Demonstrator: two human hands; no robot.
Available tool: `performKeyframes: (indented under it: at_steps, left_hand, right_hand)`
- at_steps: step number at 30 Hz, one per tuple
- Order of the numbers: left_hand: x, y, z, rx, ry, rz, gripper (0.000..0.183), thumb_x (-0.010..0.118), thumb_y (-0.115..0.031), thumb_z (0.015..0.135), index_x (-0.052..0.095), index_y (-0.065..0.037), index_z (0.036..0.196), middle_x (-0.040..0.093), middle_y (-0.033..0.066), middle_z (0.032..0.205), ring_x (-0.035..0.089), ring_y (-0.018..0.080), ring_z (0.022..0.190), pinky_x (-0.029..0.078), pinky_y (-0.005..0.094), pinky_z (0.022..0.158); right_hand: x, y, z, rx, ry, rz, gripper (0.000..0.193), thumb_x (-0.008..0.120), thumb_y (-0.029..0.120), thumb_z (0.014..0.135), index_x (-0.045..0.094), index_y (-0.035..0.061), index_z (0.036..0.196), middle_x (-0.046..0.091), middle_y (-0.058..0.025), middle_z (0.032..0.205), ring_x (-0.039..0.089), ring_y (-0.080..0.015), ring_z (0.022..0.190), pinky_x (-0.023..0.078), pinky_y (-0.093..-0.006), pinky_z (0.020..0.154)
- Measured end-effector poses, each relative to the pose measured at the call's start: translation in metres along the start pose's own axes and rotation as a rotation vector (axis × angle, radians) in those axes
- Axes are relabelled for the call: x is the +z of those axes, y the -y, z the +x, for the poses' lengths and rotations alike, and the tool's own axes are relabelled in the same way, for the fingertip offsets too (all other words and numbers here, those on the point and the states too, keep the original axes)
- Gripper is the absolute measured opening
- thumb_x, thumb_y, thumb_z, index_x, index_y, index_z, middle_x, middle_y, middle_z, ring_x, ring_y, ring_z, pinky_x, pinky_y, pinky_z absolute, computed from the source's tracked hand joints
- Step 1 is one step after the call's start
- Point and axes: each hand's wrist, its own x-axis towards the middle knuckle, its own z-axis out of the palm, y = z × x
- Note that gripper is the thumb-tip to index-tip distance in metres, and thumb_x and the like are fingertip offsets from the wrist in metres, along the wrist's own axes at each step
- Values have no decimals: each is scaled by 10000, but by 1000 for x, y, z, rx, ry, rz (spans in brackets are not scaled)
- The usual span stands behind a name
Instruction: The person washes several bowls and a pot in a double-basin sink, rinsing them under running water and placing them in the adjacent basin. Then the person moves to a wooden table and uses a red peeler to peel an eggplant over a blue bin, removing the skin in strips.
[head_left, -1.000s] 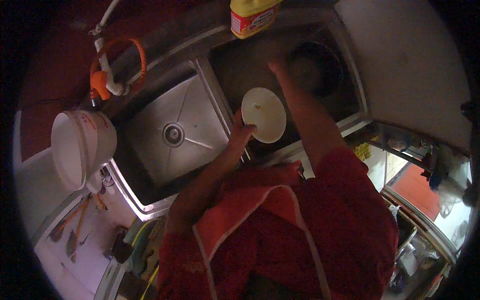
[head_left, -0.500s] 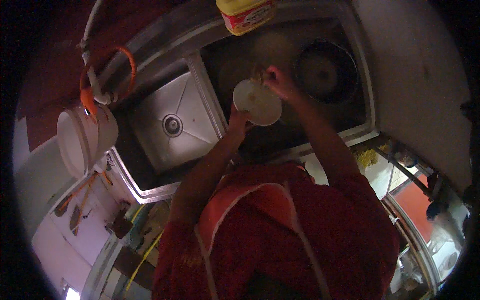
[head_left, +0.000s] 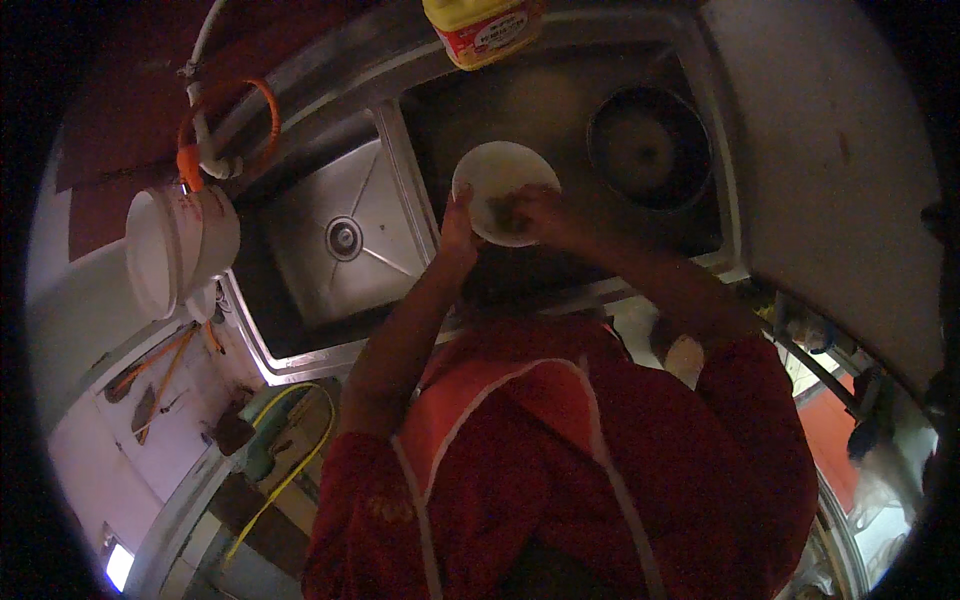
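Observation:
A round white plate [head_left: 500, 165] is tilted toward me above the right-hand sink basin [head_left: 590, 262]. My left hand [head_left: 459, 232] grips it by its left edge, thumb on the upper face. Against the plate's inner face presses my right hand [head_left: 540, 214], its fingers curled over a small dark, greenish pad-like thing [head_left: 508, 209]; dim light hides exactly what it is. Inside the same basin, to the right, sits a dark round pan [head_left: 650, 148].
The left sink basin [head_left: 325, 250] has a round drain. Beyond the sink's back rim stands a yellow tub [head_left: 480, 35] with a red label. A white bucket [head_left: 180, 250] hangs at the left, near an orange loop [head_left: 275, 115] and a pale pipe [head_left: 200, 60].
My right hand has moved from the plate's far edge onto its inner face. The plate has turned more toward me and shifted slightly left.

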Motion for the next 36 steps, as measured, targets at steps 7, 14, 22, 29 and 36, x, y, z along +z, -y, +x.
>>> performKeyframes:
  at_steps: [7,14,22,29,36]
  left_hand:
    - [5,-26,1,348,530,1108,504,705,-269,799,537,-17,1202,583,159,1233,568,284,1130,480,425,919]
    - [39,-18,0,32,162,94,411,681,-204,798,569,-62,1167,623,102,1117,589,277,1037,486,431,887]
    - [63,-43,-20,49,-157,-221,402,581,-117,829,545,-1,1212,621,118,1066,602,276,986,480,430,862]
    - [66,-10,2,276,-382,-235,582,595,-215,823,427,-26,1347,502,173,1286,511,374,1147,420,527,956]
    - [28,-66,-16,8,21,-87,468,603,-98,795,519,-29,1250,604,117,1129,591,286,1031,481,408,895]
  right_hand:
    - [-77,-18,40,-516,-387,-205,459,617,91,807,531,101,1258,467,-154,1379,537,-317,1176,480,-419,943]
    - [-129,40,81,-287,388,-12,406,657,103,803,598,106,1205,651,-116,1122,667,-276,917,540,-379,761]
    - [-95,-20,45,217,-497,526,376,728,294,796,646,74,1090,687,-84,866,637,-215,713,525,-376,653]
    - [0,57,-28,464,-588,36,459,668,103,835,535,68,1273,597,-105,1157,570,-209,1043,507,-388,845]
    - [-46,10,-3,653,-471,894,490,601,354,883,514,86,1284,647,-145,1082,609,-275,1031,485,-458,878]
